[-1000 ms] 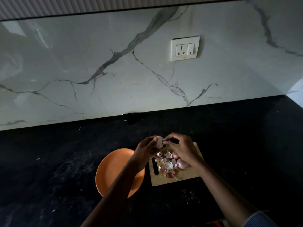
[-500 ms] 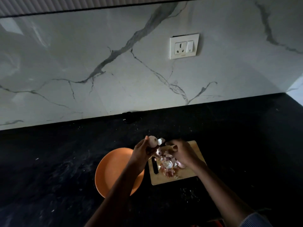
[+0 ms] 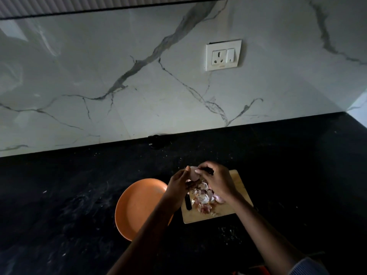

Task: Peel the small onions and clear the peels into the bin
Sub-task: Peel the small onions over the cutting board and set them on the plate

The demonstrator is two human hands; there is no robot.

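- Both hands meet above the far left corner of the cutting board: the left hand has its fingers curled round a small onion, and the right hand pinches at the onion's right side with thumb and fingertip.
- Something dark shows inside the right hand's grip, possibly a knife handle; it is too dim to tell.
- The onion lies between the two hands, touching both, with its long axis roughly upright; the right hand is the one placed to pull skin away, so the next pull likely goes rightward and down toward the board.
- Beneath the hands, a heap of peels lies on the board, with what looks like another small onion at the heap's right edge.
- An orange plate sits just left of the board, partly under the left forearm.
- Board and plate rest on a black, speckled surface.
- Behind it rises a white, grey-veined marble wall carrying a socket with a switch.
- No bin is in view, so clearing the peels looks not yet begun.
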